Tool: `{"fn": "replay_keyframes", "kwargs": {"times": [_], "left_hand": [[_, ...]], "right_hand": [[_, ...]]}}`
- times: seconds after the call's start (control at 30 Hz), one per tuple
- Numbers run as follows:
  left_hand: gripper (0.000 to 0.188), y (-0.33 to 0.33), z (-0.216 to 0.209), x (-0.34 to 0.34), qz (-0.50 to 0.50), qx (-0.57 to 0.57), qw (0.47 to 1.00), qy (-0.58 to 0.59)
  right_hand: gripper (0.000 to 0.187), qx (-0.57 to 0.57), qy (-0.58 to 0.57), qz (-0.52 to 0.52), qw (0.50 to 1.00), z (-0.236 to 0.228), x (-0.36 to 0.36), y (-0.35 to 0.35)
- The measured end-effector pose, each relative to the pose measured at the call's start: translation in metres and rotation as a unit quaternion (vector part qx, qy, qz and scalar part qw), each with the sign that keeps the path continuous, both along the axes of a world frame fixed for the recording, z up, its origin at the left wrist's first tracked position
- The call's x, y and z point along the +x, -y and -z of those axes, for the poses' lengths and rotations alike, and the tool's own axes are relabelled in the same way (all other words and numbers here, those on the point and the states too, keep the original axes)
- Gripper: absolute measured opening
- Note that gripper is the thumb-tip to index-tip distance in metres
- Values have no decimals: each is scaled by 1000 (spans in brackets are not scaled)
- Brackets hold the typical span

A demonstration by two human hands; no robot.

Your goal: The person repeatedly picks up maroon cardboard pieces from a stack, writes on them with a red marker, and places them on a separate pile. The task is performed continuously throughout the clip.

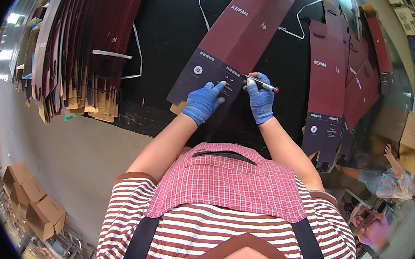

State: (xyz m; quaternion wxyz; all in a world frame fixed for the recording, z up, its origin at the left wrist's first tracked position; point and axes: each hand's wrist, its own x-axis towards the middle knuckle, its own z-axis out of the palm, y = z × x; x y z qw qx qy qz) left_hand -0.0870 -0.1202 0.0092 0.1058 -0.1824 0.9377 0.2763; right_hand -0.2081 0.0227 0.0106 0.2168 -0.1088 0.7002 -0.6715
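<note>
A long maroon and dark purple folded-flat carton (238, 36) lies slanted in front of me, with a cord handle at its far end. My left hand (202, 101), in a blue glove, rests on the carton's dark near end with its index finger stretched out over the printing. My right hand (259, 100), gloved the same way, is closed around a marker pen (265, 84). The pen's red end points right, while its other end meets the carton's right edge by the small print. Whether the tip touches the surface I cannot tell.
A thick row of similar cartons (82, 38) stands at the left of the black table (163, 47). More flat cartons (326, 76) overlap at the right. White straps (138, 52) lie about. Brown boxes (35, 202) are on the floor at left. Another person (396, 181) is at far right.
</note>
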Motion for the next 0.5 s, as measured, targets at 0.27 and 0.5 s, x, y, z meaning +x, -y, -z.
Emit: {"fn": "replay_keyframes", "kwargs": {"times": [0.27,0.5], "left_hand": [[51,2,3,-3,3,3,1000,0],[51,2,0,-4,3,5,1000,4]], "right_hand": [[17,90,-67,-68,991,34,5,-5],[17,103,-101,-73,987,33,4,-2]]}}
